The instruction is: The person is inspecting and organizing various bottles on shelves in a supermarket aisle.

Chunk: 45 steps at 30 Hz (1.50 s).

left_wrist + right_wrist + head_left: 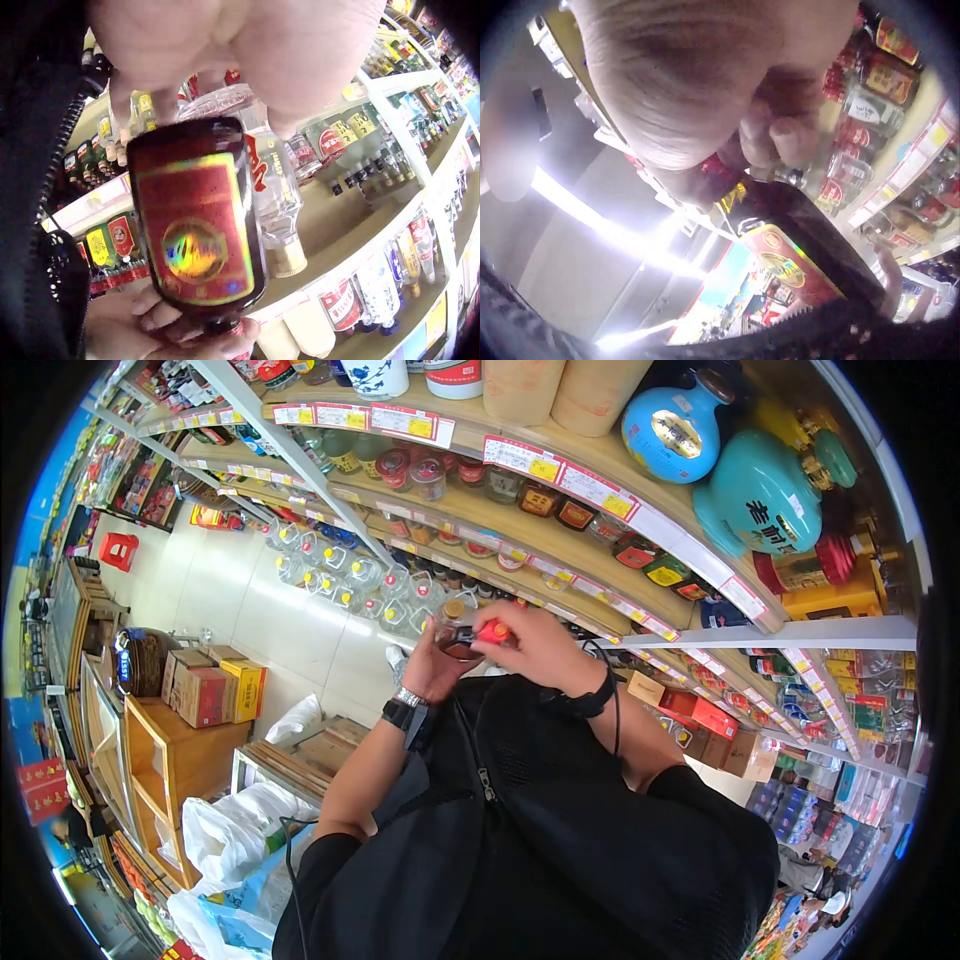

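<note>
In the head view, a dark bottle is between both hands in front of the chest. The left hand grips its base end; the right hand has its fingers curled round the red cap and neck. A red label with a shiny round emblem faces up on the bottle in the left wrist view, the left palm at its base and fingers of the right hand by its neck. Seen from the right wrist, the bottle slants away below the right hand, fingertips of the left hand at its far end.
Tiered shelves with price tags curve ahead, holding bottles and a turquoise jar. Large clear jugs stand on the floor at the shelf foot. Cartons, a wooden cabinet and white plastic bags are on the left.
</note>
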Available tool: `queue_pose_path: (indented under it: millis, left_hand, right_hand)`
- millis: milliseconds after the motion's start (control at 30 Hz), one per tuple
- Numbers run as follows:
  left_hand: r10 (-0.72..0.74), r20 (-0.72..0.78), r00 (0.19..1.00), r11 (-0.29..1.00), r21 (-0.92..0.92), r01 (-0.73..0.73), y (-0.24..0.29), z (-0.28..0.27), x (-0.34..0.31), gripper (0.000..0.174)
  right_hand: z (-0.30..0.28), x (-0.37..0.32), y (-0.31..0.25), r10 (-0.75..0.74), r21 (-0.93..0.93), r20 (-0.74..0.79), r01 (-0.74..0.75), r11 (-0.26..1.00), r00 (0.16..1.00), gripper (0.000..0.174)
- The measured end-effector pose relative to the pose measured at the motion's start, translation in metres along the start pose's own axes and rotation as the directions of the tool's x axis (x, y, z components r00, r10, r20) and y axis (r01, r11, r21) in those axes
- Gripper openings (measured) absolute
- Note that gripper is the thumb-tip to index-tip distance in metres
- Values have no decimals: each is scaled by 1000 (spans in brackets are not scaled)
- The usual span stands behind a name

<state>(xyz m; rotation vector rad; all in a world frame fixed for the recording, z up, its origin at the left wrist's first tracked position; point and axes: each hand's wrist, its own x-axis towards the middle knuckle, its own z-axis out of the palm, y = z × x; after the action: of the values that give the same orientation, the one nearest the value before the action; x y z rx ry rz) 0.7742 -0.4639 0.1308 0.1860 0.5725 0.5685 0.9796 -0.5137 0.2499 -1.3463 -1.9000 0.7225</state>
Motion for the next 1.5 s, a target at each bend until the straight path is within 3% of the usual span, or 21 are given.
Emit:
queue_pose_path:
  millis: [67,100,133,200,233,300,333,433,500,533,600,733,800,933,1000,1133,1233,1400,1433,1500]
  left_hand:
    - [46,-59,997,999,-19,-47,2,5,-1,54]
    - [91,-121,988,995,-34,-96,1,6,-2,54]
    - [91,-121,989,995,-37,-96,0,3,-3,54]
    - [99,-85,991,970,-215,-116,0,-4,-2,49]
    - [101,-83,991,969,-217,-117,1,-5,-3,49]
    - [122,-62,991,965,-226,-133,0,-7,-4,49]
    - [123,-63,990,964,-229,-134,-1,-8,-5,49]
    - [113,-79,990,946,-297,-132,-1,-12,-7,50]
    - [117,-39,992,940,-318,-124,0,-12,-9,51]
    - [120,-38,992,940,-317,-126,1,-13,-9,51]
    - [110,-92,990,937,-322,-134,-1,-17,-9,52]
    - [142,-68,987,942,-296,-156,-2,-26,-12,54]
    - [135,-75,988,938,-313,-152,-3,-28,-13,54]
    - [139,-110,984,938,-303,-167,-2,-27,-17,53]
    - [131,-124,984,938,-306,-163,-1,-25,-18,52]
    - [135,-84,987,939,-307,-155,0,-27,-17,51]
    - [137,-39,990,939,-312,-142,2,-29,-15,51]
    - [100,-76,992,941,-316,-119,0,-29,-11,54]
    - [99,-77,992,941,-316,-118,0,-31,-11,54]
    - [92,-37,995,946,-309,-98,0,-33,-9,56]
  right_hand:
    - [-17,-7,-3,259,222,-71,-238,946,963,31]
    - [-24,-9,-2,334,271,-108,-296,916,936,24]
    - [-29,-11,4,334,270,-106,-297,916,936,24]
    - [-37,-11,25,230,184,-329,-177,967,916,24]
    - [-41,-11,37,229,182,-328,-176,967,917,24]
    - [-49,-10,63,347,98,-408,-338,936,844,23]
    - [-54,-7,75,347,96,-406,-338,936,845,23]
    - [-63,7,114,266,21,-541,-303,953,798,26]
    - [-65,14,143,220,-96,-644,-362,927,733,34]
    - [-69,18,154,217,-96,-645,-359,928,733,34]
    - [-76,25,170,123,-396,-631,-454,798,766,41]
    - [-82,38,178,234,-332,-583,-491,805,778,40]
    - [-83,40,180,104,-516,-535,-421,746,838,34]
    - [-80,44,172,104,-534,-541,-436,724,835,32]
    - [-79,46,174,-9,-592,-563,-395,703,827,32]
    - [-75,44,170,64,-583,-573,-461,669,817,32]
    - [-75,44,172,12,-569,-590,-427,703,807,32]
    - [-76,44,175,-93,-672,-569,-397,625,817,32]
    - [-76,44,174,-91,-671,-569,-398,625,817,32]
    - [-76,44,170,101,-579,-590,-507,639,801,34]
